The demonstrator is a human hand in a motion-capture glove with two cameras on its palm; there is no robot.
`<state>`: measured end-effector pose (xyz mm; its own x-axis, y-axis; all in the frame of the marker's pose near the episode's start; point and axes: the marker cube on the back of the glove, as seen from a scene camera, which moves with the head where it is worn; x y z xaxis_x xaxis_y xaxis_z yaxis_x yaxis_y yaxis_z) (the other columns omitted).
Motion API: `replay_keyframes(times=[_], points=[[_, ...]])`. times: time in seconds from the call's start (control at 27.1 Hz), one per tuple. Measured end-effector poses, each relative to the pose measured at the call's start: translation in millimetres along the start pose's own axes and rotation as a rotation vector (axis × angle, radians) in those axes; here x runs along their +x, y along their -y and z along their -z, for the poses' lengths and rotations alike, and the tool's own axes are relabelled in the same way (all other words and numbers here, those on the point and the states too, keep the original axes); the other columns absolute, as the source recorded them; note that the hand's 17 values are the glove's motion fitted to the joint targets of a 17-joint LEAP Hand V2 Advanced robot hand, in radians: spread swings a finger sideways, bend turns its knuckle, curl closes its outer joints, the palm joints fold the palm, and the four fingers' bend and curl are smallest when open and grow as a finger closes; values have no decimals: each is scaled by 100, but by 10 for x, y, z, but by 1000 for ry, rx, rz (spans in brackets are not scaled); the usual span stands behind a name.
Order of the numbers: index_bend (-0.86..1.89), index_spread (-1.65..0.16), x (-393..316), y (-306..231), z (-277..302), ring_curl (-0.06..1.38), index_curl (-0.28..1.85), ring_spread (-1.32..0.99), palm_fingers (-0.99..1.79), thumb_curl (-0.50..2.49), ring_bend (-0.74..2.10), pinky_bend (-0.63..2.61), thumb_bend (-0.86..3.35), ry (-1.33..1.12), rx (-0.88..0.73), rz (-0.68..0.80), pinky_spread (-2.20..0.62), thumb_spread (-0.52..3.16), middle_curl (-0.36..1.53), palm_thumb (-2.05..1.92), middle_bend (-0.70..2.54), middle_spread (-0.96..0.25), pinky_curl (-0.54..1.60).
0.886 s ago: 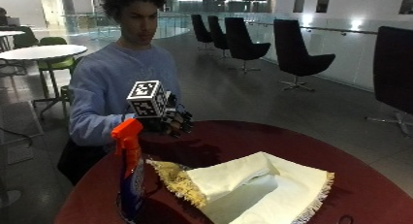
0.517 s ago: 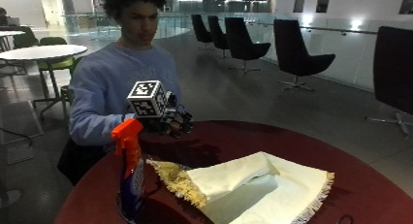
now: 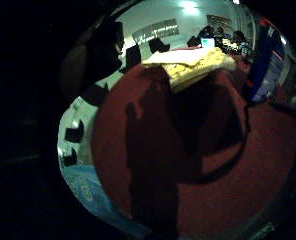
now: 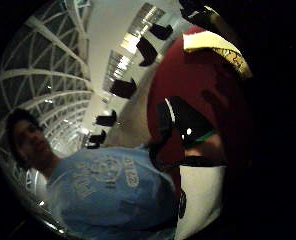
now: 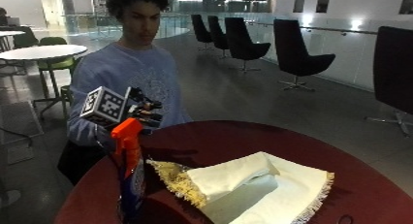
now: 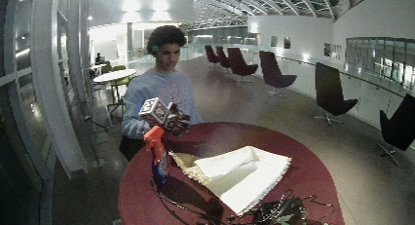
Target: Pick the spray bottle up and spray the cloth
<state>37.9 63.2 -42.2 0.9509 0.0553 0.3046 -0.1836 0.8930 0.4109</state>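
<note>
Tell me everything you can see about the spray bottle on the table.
The spray bottle stands upright on the dark red round table, near its edge and beside the fringed cream cloth. It has a bright orange trigger head on a dark blue body with some lighter label print, too dim to read; it looks like plastic. Nothing holds it: the gloved right hand is in the air beyond it, not touching. I cannot tell whether its base touches the cloth's fringe.

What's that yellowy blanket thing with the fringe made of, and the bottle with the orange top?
The cream cloth with a gold fringed edge looks like soft woven fabric: it folds and drapes, matte. The blue spray bottle with an orange trigger head looks like plastic: the head is smooth, moulded and brightly coloured, though the body is too dark to be sure.
</note>
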Motion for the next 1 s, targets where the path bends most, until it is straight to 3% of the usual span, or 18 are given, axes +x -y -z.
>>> replay_keyframes(times=[0.26, 0.48, 0.66, 0.89, 1.0], points=[[12, -37, 245, -214, 340, 25, 25, 5, 65, 28, 36, 34, 20, 268, 214, -168, 20, 113, 29, 61, 23, 0, 27], [12, -37, 437, -114, 445, 27, 25, 5, 65, 29, 38, 33, 15, 207, 321, -124, 20, 114, 32, 61, 23, 0, 29], [5, -37, 533, 56, 616, 29, 22, 5, 61, 30, 41, 36, 12, 136, 275, -290, 20, 114, 34, 62, 26, 0, 31], [-1, -36, 996, 403, 864, 32, 15, 5, 50, 32, 46, 45, 8, 72, 356, -294, 20, 111, 36, 64, 30, 1, 34], [1, -36, 1198, 601, 885, 32, 13, 6, 45, 33, 46, 46, 6, 75, 414, -364, 20, 110, 38, 66, 33, 1, 35]])
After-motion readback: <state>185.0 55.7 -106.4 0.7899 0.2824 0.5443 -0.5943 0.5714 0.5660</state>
